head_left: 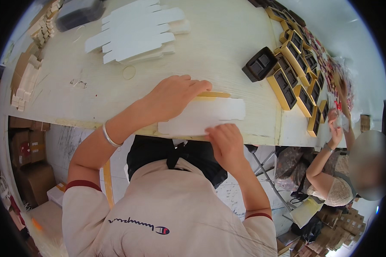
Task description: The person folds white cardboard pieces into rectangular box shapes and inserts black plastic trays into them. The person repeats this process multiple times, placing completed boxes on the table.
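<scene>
A white cardboard box blank lies flat near the table's front edge, in front of my body. Along its far side a gold flap stands folded up. My left hand reaches over the blank's left part, its fingers bent and closed on the gold flap. At the near edge, my right hand has its fingers curled and pressed together on the white card. The undersides of both hands, and part of the blank under the left one, are hidden.
White flat box blanks are stacked at the far left, near dark plastic trays. A rubber band lies nearby. At the right stand several gold boxes and a black tray. Another person's hand is at the far right.
</scene>
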### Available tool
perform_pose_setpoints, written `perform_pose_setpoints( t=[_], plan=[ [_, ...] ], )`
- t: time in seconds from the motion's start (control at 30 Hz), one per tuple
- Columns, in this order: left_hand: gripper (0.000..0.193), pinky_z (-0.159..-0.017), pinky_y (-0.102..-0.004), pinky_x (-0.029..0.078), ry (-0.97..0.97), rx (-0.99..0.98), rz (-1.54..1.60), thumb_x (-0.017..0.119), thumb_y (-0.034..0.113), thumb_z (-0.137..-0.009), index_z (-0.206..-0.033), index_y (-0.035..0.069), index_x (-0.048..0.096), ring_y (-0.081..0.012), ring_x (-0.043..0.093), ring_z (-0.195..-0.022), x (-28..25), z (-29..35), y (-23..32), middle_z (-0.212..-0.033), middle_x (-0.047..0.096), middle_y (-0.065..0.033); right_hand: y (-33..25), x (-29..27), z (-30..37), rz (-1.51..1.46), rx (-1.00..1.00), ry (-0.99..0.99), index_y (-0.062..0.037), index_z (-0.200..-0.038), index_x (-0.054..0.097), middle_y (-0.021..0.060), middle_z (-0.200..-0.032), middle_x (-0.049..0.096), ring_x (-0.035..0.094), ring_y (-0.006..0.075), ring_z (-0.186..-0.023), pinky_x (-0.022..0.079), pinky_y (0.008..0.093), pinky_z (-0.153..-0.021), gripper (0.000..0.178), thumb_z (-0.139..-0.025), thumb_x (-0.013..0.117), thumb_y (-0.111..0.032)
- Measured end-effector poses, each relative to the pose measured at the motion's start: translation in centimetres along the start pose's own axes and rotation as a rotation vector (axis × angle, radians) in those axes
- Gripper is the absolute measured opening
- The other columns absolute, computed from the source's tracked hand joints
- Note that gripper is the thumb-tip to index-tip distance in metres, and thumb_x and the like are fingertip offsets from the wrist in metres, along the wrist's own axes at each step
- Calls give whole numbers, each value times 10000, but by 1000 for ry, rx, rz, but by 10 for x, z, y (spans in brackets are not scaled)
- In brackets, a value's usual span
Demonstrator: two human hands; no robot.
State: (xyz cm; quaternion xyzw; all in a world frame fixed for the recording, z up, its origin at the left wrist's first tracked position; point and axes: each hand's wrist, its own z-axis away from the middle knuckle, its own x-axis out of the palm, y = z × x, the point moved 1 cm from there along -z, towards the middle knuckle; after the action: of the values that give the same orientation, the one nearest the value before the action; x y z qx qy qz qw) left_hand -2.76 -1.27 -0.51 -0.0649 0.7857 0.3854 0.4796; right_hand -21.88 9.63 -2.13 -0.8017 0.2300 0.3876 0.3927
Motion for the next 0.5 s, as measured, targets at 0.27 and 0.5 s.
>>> perform_pose_setpoints(
  t=[0.27, 0.5],
  plan=[
    [445, -738, -375, 482, -147, -63, -12, 586, -97, -736, -1136, 94, 552, -275, 574, -872, 3, 8, -6, -935, 632, -61, -3, 21, -2, 191, -122, 79, -23, -1041, 621, 133, -1040, 563, 559, 264, -939, 447, 385, -802, 241, -818, 657, -108],
    [322, -715, -364, 487, -15, 46, 97, 596, -58, -750, -1035, 91, 587, -262, 566, -875, 13, 16, 0, -949, 602, -43, -19, 24, 5, 194, -120, 28, -4, -1011, 617, 80, -907, 538, 549, 233, -822, 464, 341, -704, 260, -761, 654, -67]
  ],
)
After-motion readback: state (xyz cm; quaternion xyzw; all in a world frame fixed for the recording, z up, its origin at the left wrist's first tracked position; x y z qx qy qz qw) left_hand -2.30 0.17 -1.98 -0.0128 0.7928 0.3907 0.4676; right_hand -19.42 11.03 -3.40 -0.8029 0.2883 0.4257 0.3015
